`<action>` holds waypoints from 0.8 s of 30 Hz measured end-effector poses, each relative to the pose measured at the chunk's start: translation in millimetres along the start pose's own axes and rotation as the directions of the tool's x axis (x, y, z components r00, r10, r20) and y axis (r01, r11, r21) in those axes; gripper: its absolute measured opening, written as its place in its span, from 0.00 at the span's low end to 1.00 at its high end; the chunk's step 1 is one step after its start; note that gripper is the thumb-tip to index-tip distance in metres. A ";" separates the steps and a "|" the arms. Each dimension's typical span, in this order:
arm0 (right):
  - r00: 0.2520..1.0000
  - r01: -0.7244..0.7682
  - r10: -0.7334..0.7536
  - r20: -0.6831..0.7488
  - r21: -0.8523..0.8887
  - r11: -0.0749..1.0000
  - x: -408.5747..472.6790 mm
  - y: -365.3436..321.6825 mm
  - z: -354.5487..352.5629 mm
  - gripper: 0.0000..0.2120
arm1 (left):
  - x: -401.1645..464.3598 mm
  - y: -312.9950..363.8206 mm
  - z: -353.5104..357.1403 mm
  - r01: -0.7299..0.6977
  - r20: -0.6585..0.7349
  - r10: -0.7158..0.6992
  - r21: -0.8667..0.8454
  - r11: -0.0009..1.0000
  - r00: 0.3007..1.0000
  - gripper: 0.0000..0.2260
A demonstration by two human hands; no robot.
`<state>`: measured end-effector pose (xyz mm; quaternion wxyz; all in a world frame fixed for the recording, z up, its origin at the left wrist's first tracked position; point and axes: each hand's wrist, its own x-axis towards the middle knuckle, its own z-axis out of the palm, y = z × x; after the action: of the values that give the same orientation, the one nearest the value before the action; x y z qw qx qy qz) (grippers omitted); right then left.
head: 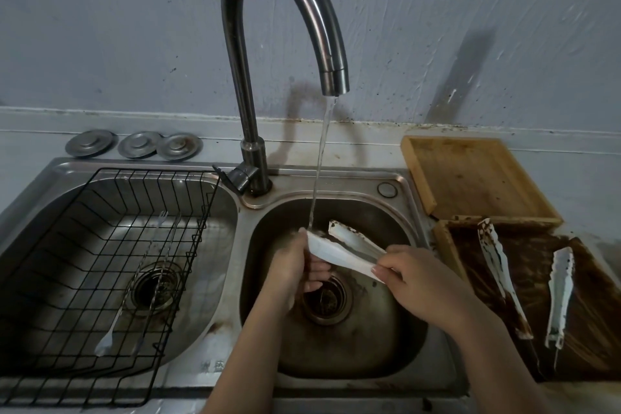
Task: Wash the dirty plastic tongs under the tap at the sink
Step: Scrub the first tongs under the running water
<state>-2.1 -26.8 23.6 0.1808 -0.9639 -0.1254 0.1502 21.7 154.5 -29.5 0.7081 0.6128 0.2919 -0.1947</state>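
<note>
Rinsing one tongs (339, 250); two more tongs (500, 276) beside sink (413, 198).

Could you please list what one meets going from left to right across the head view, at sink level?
Wire rack in the left basin → left hand → white tongs under the water → right hand → dirty wooden tray holding two more tongs.
</note>
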 end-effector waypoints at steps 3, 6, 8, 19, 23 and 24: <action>1.000 -0.004 0.003 -0.011 -0.031 1.000 2.4 -1.0 3.7 0.12 | 1.0 2.2 -2.2 0.027 -0.036 -0.029 -0.048 0.998 0.999 0.26; 0.999 -0.023 0.023 -0.038 -0.011 1.000 4.8 -2.3 6.7 0.08 | -1.1 3.9 -3.1 -0.024 -0.029 0.021 -0.123 0.992 0.999 0.25; 0.998 -0.044 0.044 -0.043 -0.008 0.999 5.8 -4.4 7.5 0.07 | -3.5 5.7 -3.2 -0.054 -0.012 0.052 -0.189 0.980 0.999 0.22; 0.976 -0.108 0.085 -0.198 -0.111 0.988 10.7 -19.3 15.1 0.12 | -1.1 0.3 10.2 -0.192 -0.156 0.130 -0.505 0.842 0.979 0.08; 0.965 -0.119 0.088 -0.247 -0.113 0.986 16.2 -21.4 17.8 0.14 | -6.5 1.9 18.5 -0.098 -0.052 0.083 -0.528 0.844 0.995 0.08; 0.963 -0.113 0.082 -0.258 -0.107 0.988 17.6 -22.4 19.4 0.14 | -10.5 2.4 22.7 -0.067 -0.009 0.073 -0.529 0.846 0.997 0.08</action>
<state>3.4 4.8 10.7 0.1292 -0.9893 -0.0625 0.0272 19.3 131.7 -19.0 0.8577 0.4032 0.3077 -0.0845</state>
